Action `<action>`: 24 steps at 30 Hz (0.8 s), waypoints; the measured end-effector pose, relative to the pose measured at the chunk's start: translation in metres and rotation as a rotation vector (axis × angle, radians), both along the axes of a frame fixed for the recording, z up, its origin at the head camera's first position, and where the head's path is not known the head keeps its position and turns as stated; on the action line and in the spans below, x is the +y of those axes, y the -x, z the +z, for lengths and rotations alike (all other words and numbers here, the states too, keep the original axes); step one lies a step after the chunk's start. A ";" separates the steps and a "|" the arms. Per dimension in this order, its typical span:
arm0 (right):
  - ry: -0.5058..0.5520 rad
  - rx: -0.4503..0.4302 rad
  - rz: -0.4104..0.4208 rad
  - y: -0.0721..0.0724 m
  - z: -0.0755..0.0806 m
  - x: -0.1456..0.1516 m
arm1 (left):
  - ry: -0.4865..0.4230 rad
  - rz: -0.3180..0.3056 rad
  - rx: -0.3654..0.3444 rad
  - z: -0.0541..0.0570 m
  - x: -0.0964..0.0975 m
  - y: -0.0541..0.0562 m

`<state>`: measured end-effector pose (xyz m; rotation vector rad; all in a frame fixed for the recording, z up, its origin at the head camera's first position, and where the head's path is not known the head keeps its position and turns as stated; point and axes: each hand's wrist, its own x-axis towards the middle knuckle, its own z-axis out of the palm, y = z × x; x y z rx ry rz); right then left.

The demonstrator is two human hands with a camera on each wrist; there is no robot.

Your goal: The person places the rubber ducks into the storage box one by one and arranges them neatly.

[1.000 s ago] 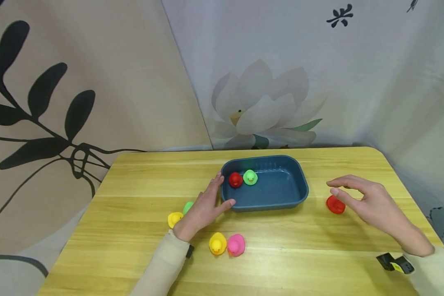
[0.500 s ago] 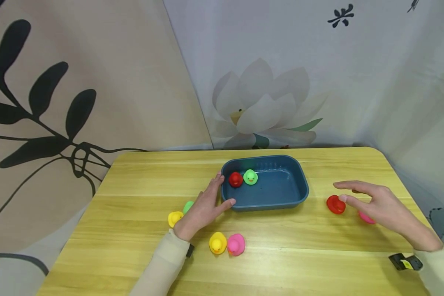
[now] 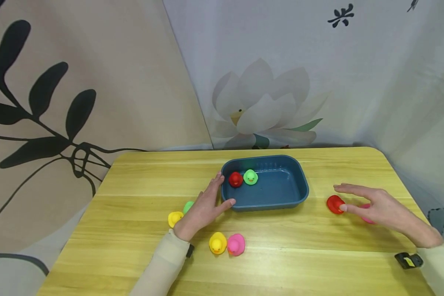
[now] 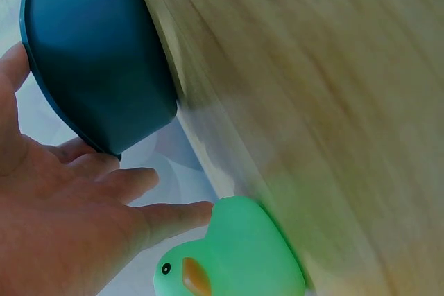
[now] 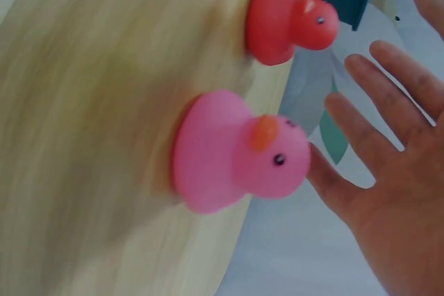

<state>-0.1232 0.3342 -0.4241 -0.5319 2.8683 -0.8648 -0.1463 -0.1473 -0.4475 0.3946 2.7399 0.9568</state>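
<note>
Straight fingers of my left hand (image 3: 203, 209) touch the left end of a dark blue tray (image 3: 281, 187), with its thumb at the front rim. Inside that tray sit a red rubber duck (image 3: 235, 179) and a light green one (image 3: 250, 177). On the right, my right hand (image 3: 388, 209) hovers with spread fingers over a pink rubber duck (image 5: 208, 154), partly hidden beneath it in the head view. Its thumb tip overlaps the edge of another red rubber duck (image 3: 334, 203) there. Nothing is held in the right hand.
A green duck (image 4: 243, 247) stands by my left fingers, with a yellow duck (image 3: 174, 218) beside it near the wrist. Closer to me on the wooden table (image 3: 299, 267) are another yellow duck (image 3: 217, 243) and a pink duck (image 3: 236, 245), side by side. Patterned curtains hang behind.
My right hand has shifted right and lowered slightly, uncovering part of the pink duck beneath it. The left hand and the tray have stayed in place.
</note>
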 end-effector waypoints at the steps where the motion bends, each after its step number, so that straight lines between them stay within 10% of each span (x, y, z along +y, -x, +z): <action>1: -0.005 -0.007 0.006 0.000 -0.001 0.001 | 0.000 0.000 0.000 0.000 0.000 0.000; 24: -0.107 0.136 0.066 0.006 -0.019 0.005 | -0.002 0.007 0.003 -0.001 0.000 -0.001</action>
